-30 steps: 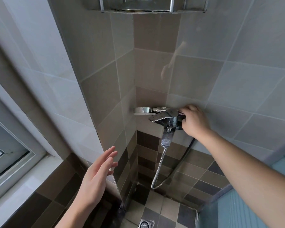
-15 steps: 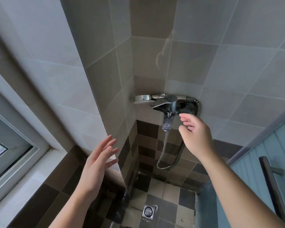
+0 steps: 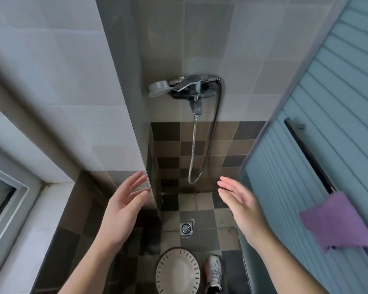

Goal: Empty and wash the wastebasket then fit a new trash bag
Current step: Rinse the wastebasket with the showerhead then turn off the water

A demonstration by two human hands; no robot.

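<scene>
1. Hands first: my left hand (image 3: 123, 206) hangs in the air with fingers straight and slightly spread, palm turned inward; it holds nothing, and I cannot tell whether its fingertips touch the wall edge (image 3: 148, 166) they overlap.
2. My right hand (image 3: 240, 206) is likewise opened flat, fingers together and pointing left, palm facing the other hand, gripping nothing and touching nothing I can see.
3. The two hands are well apart, with the floor drain (image 3: 186, 228) showing between and below them.
4. The wastebasket (image 3: 177, 272) stands on the tiled floor at the bottom of my view, below the drain and between my forearms. I look straight down into it: a round rim with dark slot marks, a pale inside, and no contents or bag that I can make out.
5. Just right of it is a white shoe (image 3: 214, 272), close beside the rim; I cannot tell if they touch.
6. On the far wall the faucet (image 3: 191, 90) sits with the shower head (image 3: 158, 90) resting at its left, and a hose (image 3: 192, 149) loops down from it.
7. At right, a purple cloth (image 3: 338, 221) drapes over the door bar (image 3: 306, 153) of the blue ribbed door.
</scene>
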